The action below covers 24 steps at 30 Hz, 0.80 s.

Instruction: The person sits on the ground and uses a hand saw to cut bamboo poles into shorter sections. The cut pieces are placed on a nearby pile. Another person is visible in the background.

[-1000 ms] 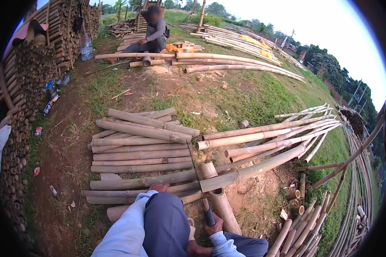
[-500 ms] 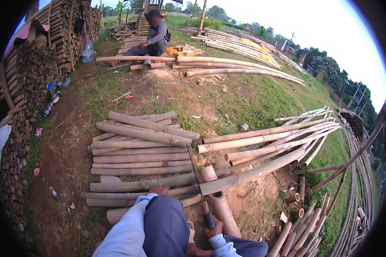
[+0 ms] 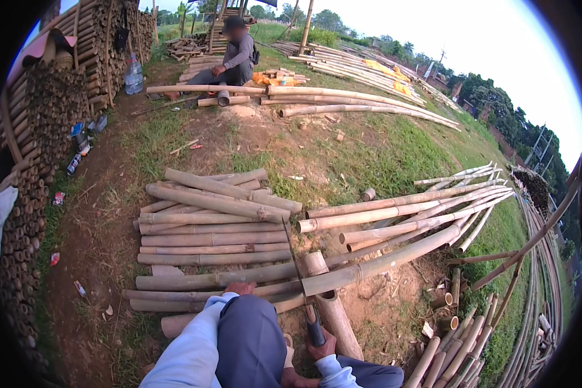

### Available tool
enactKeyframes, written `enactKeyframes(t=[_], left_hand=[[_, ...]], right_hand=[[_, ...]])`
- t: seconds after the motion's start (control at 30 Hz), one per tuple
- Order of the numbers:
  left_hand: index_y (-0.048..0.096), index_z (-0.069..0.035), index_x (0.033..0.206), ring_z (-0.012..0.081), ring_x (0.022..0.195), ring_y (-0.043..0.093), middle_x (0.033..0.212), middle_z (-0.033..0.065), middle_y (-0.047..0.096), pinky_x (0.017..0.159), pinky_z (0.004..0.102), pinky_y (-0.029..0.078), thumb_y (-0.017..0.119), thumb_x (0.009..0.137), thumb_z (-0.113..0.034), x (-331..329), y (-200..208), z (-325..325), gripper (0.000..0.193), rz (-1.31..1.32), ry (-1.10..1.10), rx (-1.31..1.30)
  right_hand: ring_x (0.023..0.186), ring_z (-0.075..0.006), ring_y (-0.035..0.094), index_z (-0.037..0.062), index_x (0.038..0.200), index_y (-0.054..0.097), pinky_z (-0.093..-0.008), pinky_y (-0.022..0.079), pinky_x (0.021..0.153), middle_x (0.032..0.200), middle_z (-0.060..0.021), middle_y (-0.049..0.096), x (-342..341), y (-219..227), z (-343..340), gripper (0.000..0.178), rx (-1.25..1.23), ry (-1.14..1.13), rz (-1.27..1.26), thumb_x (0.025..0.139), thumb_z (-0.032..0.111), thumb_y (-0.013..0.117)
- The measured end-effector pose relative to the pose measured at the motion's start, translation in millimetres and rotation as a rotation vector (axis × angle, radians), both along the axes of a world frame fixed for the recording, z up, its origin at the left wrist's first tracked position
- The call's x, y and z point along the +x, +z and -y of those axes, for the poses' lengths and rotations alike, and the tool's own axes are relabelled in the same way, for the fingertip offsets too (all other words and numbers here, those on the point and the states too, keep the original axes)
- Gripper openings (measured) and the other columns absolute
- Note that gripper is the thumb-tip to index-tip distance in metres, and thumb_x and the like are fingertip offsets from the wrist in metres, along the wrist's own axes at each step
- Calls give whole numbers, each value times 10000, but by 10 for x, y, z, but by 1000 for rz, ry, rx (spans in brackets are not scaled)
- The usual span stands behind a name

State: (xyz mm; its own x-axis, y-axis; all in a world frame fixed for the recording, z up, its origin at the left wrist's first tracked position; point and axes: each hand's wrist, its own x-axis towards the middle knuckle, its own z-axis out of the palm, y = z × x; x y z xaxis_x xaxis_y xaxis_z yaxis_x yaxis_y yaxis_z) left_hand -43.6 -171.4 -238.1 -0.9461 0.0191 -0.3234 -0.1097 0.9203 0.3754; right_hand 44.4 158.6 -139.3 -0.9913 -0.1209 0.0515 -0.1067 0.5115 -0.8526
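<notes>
In my right hand (image 3: 322,346) is the dark handle of a hand saw (image 3: 294,255), my fingers closed round it near my knee. The long thin blade points away from me and crosses the bamboo poles beside the near end of a thick bamboo pole (image 3: 375,264). Whether the blade has cut through is hard to see. My left hand (image 3: 240,288) grips a bamboo pole (image 3: 174,297) left of the saw; its fingertips are partly hidden. An upright-leaning bamboo post (image 3: 339,323) supports the thick pole beside my right hand.
Cut bamboo lengths (image 3: 213,238) lie stacked at the left, longer poles (image 3: 394,210) at the right. Short offcuts (image 3: 449,343) pile at the lower right. Another person (image 3: 236,58) sits farther off by more poles. A bamboo stack (image 3: 52,116) stands at the left edge.
My hands and the saw hold nearly the same place. The seated person's raised arm has come down from the head.
</notes>
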Motion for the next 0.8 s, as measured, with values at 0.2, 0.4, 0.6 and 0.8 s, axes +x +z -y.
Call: enactKeyframes(t=[0.2, 0.4, 0.6, 0.8], left_hand=[[581, -137, 1316, 402, 1131, 665, 1204, 201, 696, 961, 523, 517, 667, 885, -422, -14, -59, 38, 523, 18, -5, -21], [580, -148, 1329, 401, 1138, 663, 1218, 201, 691, 969, 522, 516, 650, 898, -416, -19, 34, 26, 512, 43, -11, -28], [575, -176, 1357, 408, 1153, 660, 1242, 211, 680, 990, 529, 510, 575, 951, -411, 7, 71, -3, 469, 59, -20, -30], [578, -193, 1375, 407, 1173, 651, 1271, 205, 670, 1003, 528, 506, 558, 965, -410, 2, 162, -21, 465, 74, -25, -36]], right_hand=[[675, -221, 674, 33, 962, 694, -369, 527, 684, 733, -153, 674, -9, -74, -14, 237, -5, 10, 3, 785, 172, 768], [672, -208, 663, 29, 973, 696, -365, 526, 683, 731, -146, 670, -11, -104, -26, 248, 4, 9, -9, 787, 175, 770], [672, -209, 663, 25, 970, 695, -367, 526, 684, 730, -146, 670, -1, -67, -19, 247, 10, 15, -6, 790, 174, 776], [670, -208, 658, 21, 970, 697, -365, 529, 690, 733, -143, 670, -18, -130, -39, 249, -14, 24, -26, 789, 165, 790]])
